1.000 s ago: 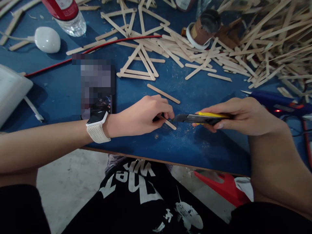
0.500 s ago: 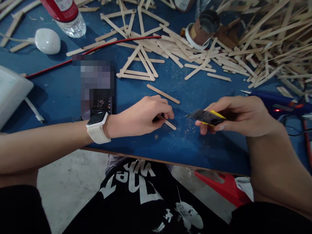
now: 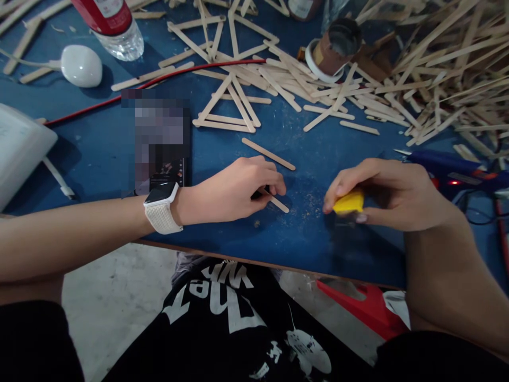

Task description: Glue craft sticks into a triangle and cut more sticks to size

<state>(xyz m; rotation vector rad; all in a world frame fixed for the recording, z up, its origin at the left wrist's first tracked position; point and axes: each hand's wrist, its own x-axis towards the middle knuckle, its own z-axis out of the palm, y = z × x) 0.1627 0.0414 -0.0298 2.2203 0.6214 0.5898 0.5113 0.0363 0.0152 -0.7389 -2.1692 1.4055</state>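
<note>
Fingers of the left hand [image 3: 234, 192] pinch a short stick [image 3: 277, 203] to the blue table [image 3: 99, 154]. Right hand [image 3: 387, 193], closed around the yellow knife [image 3: 349, 202], has swung it away rightward, so cutting pauses; a loose stick [image 3: 268, 154] lies farther off.

Yellow knife [image 3: 349, 202] now away from stick [image 3: 277, 203]

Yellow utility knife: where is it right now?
In the head view, the yellow utility knife sits in the right hand, right of the left hand pinning a short stick, just before the blue glue gun.
</note>
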